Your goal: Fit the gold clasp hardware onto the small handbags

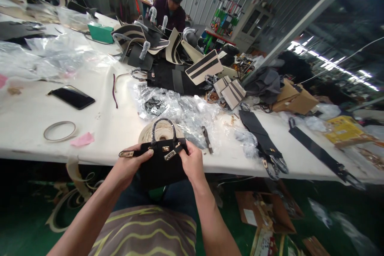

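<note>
A black handbag panel point(162, 170) with a wrapped top handle point(164, 122) and gold-coloured fittings hangs upright between my hands at the table's front edge. My left hand point(133, 164) pinches its upper left corner, thumb in front. A strap with a metal end plate point(126, 153) sticks out to the left there. At the upper right corner my right hand point(191, 160) grips the panel, fingers beside a second strap's metal plate point(170, 155). A turn-lock fitting point(166, 149) sits between the hands. Behind the handle stands a roll of pale tape point(147, 131), partly covered by the bag.
Clear plastic point(180, 108) with small hardware lies beyond the bag. A phone point(73, 97) and a tape ring point(59, 131) are at left. More black bag pieces point(261, 134) lie at right. Bag parts are heaped before a person point(171, 10) across the table point(105, 124). Cardboard boxes point(264, 208) sit on the floor.
</note>
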`<action>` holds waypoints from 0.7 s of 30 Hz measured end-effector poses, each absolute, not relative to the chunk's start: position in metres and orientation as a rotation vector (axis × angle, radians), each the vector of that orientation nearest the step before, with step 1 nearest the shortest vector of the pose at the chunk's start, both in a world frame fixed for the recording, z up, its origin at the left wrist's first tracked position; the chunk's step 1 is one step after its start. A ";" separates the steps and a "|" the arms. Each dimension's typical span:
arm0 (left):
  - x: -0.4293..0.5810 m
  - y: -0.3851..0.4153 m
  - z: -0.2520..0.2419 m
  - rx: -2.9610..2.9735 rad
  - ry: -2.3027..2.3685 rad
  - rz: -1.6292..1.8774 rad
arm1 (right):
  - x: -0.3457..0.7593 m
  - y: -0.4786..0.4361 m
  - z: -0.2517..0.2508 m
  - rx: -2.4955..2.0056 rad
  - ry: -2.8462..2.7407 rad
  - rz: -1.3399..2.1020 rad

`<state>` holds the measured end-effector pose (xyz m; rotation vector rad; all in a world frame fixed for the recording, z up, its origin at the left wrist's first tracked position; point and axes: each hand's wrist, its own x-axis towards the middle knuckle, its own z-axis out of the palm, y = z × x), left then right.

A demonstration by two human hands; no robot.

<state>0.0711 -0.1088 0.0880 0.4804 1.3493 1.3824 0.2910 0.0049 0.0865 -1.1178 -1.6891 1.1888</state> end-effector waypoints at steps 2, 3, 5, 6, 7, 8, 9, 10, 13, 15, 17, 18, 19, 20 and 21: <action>0.072 -0.108 0.087 0.437 1.320 1.417 | 0.292 0.004 0.089 -1.103 -1.737 1.157; 0.072 -0.109 0.085 0.418 1.302 1.426 | 0.294 0.003 0.089 -1.099 -1.770 1.134; 0.073 -0.111 0.080 0.386 1.274 1.431 | 0.298 0.001 0.089 -1.107 -1.847 1.051; 0.073 -0.112 0.077 0.373 1.269 1.431 | 0.300 -0.001 0.089 -1.121 -1.885 0.989; 0.073 -0.112 0.075 0.366 1.267 1.434 | 0.301 -0.004 0.088 -1.142 -1.918 0.906; 0.073 -0.113 0.074 0.366 1.262 1.436 | 0.302 -0.008 0.089 -1.169 -1.941 0.797; 0.073 -0.113 0.074 0.368 1.256 1.437 | 0.301 -0.013 0.090 -1.192 -1.949 0.667; 0.073 -0.113 0.074 0.373 1.251 1.433 | 0.300 -0.020 0.091 -1.200 -1.948 0.540; 0.077 -0.111 0.083 0.401 1.262 1.408 | 0.287 -0.045 0.100 -1.103 -1.991 0.421; 0.081 -0.109 0.093 0.430 1.299 1.391 | 0.274 -0.062 0.105 -1.029 -2.084 0.588; 0.084 -0.109 0.105 0.477 1.322 1.362 | 0.260 -0.074 0.109 -1.024 -2.151 0.711; 0.086 -0.110 0.111 0.520 1.303 1.335 | 0.255 -0.077 0.110 -1.049 -2.157 0.715; 0.086 -0.111 0.118 0.580 1.259 1.305 | 0.250 -0.078 0.111 -1.084 -2.140 0.688; 0.086 -0.113 0.124 0.653 1.191 1.276 | 0.248 -0.078 0.112 -1.125 -2.104 0.652; 0.085 -0.114 0.130 0.734 1.109 1.250 | 0.248 -0.077 0.115 -1.166 -2.052 0.625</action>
